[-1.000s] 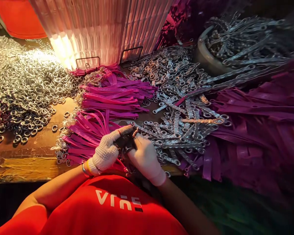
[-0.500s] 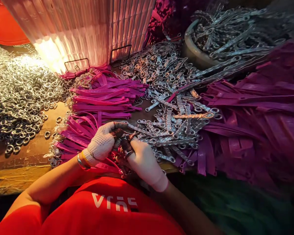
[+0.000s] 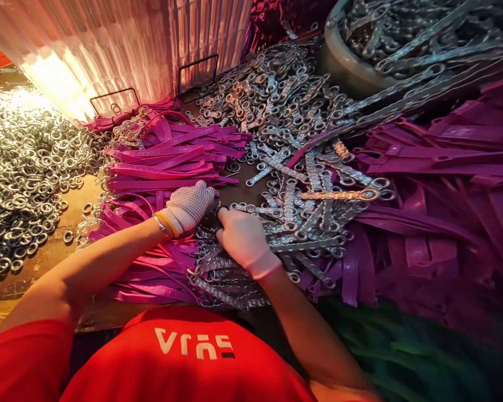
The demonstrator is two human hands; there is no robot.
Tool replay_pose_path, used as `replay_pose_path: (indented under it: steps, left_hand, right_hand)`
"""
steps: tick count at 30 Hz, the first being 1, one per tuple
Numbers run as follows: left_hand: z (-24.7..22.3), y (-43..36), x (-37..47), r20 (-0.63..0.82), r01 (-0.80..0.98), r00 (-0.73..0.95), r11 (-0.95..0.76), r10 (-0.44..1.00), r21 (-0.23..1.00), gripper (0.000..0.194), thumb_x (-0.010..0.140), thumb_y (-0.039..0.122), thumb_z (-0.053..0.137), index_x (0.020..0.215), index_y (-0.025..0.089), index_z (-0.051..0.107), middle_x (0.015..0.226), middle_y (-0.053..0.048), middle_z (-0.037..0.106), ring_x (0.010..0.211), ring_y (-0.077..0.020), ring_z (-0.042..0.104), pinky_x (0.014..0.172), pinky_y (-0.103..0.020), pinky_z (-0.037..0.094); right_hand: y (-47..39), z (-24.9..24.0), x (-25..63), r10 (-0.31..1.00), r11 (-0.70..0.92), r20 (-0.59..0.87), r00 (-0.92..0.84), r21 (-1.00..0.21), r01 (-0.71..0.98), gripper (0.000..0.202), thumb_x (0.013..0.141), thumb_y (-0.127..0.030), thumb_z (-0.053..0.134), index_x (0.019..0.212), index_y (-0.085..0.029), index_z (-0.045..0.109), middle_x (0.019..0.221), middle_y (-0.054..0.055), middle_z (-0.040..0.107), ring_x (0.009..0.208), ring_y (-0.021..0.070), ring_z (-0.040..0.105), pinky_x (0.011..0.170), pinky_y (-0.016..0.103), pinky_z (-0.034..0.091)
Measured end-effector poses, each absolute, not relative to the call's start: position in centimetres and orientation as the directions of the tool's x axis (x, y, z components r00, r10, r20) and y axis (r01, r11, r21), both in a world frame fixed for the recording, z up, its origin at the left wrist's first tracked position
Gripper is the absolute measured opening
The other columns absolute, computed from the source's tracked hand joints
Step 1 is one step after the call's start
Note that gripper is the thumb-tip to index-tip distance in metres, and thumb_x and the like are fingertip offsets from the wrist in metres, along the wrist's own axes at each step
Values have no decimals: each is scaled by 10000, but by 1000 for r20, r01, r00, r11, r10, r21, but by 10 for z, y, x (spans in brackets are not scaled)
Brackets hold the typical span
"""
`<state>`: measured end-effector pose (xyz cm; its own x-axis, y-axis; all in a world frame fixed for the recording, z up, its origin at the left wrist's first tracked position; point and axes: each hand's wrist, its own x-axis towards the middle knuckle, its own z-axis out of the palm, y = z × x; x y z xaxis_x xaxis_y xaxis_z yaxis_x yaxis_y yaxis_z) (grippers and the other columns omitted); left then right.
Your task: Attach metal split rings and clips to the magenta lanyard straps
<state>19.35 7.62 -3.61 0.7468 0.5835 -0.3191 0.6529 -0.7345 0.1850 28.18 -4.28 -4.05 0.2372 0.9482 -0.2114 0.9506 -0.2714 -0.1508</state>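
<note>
My left hand (image 3: 191,204), in a white dotted knit glove, is curled closed above the inner ends of the magenta straps (image 3: 159,184). Its fingertips point away from me, so whatever they grip is hidden. Close beside it, my right hand (image 3: 243,237) wears a white glove with dark fingertips. Those fingers are bent together, and I cannot make out what is in them. Beneath the right hand lie flat, twisted-looking metal links with ring ends (image 3: 230,279), next to the strap ends. More of these links (image 3: 310,206) are heaped to its right.
Loose metal rings (image 3: 33,178) are piled at the left. A translucent corrugated panel (image 3: 126,56) stands behind the straps, brightly lit. At the back right is a tub (image 3: 339,61) of longer metal pieces. Wide purple straps (image 3: 436,206) cover the right side.
Both hands have moved forward from near my chest, the left one turning knuckles-up. The metal links under the right hand now show. The camera view has shifted slightly.
</note>
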Motion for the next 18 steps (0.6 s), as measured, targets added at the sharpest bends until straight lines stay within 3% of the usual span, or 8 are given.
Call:
replay_pose_path:
  steps: [2, 4, 6, 8, 10, 12, 15, 18]
  left_hand:
    - [-28, 76, 179, -216, 631, 776, -731, 593, 261, 323, 929, 174, 458, 1159, 140, 683, 1190, -184, 622, 965, -297, 680, 778, -381, 522]
    - [-18, 74, 157, -133, 581, 788, -657, 601, 480, 258, 877, 142, 524, 1043, 141, 722, 1077, -134, 676, 938, -242, 672, 779, -315, 515]
    - [-8, 68, 135, -196, 511, 769, -401, 609, 760, 198, 869, 186, 561, 985, 149, 717, 895, -78, 699, 743, -164, 649, 638, -242, 495]
    - [-2, 58, 115, -366, 453, 728, -5, 579, 892, 193, 890, 304, 586, 974, 157, 678, 764, -35, 674, 490, -87, 503, 436, -193, 374]
    - [0, 48, 100, -489, 396, 695, 288, 527, 872, 270, 888, 422, 619, 931, 156, 640, 696, -9, 627, 389, -42, 349, 348, -172, 231]
    - [-3, 38, 91, -513, 333, 687, 405, 514, 851, 320, 870, 476, 654, 875, 157, 618, 656, 14, 576, 381, -27, 316, 337, -160, 192]
    - [-8, 28, 84, -505, 286, 686, 444, 524, 849, 310, 867, 466, 660, 819, 171, 579, 586, 46, 502, 373, -35, 320, 336, -160, 216]
    - [-8, 25, 79, -462, 306, 710, 357, 532, 882, 332, 910, 471, 581, 755, 184, 517, 534, 60, 461, 368, -51, 312, 350, -177, 237]
  right_hand:
    - [-52, -38, 284, 948, -262, -228, 223, -155, 953, 189, 798, -105, 538, 922, -171, 665, 896, 114, 716, 817, 249, 663, 628, 315, 357]
    - [-64, -35, 286, 963, -244, -162, 215, -186, 952, 230, 755, -66, 526, 898, -162, 678, 928, 130, 716, 850, 259, 657, 661, 318, 392]
    - [-76, -32, 287, 981, -191, -23, 192, -261, 946, 317, 719, -51, 522, 968, -148, 692, 980, 139, 715, 916, 271, 643, 722, 321, 426]
    - [-83, -29, 283, 983, -97, 112, 147, -364, 926, 438, 724, -59, 513, 1122, -148, 676, 997, 120, 717, 940, 265, 631, 768, 321, 443]
    - [-85, -26, 274, 979, -14, 176, 102, -439, 898, 510, 743, -64, 496, 1223, -163, 639, 985, 94, 715, 923, 250, 624, 781, 317, 447]
    - [-82, -23, 262, 980, 25, 187, 68, -454, 891, 474, 730, -57, 485, 1154, -172, 661, 989, 93, 702, 911, 240, 613, 773, 310, 438]
    - [-77, -19, 244, 982, 6, 175, 63, -369, 929, 260, 685, -68, 495, 841, -184, 668, 893, 97, 675, 812, 230, 582, 690, 311, 395]
    - [-78, -18, 233, 979, -6, 198, 56, -248, 969, 144, 664, -100, 525, 719, -194, 620, 811, 93, 652, 723, 216, 534, 623, 324, 330]
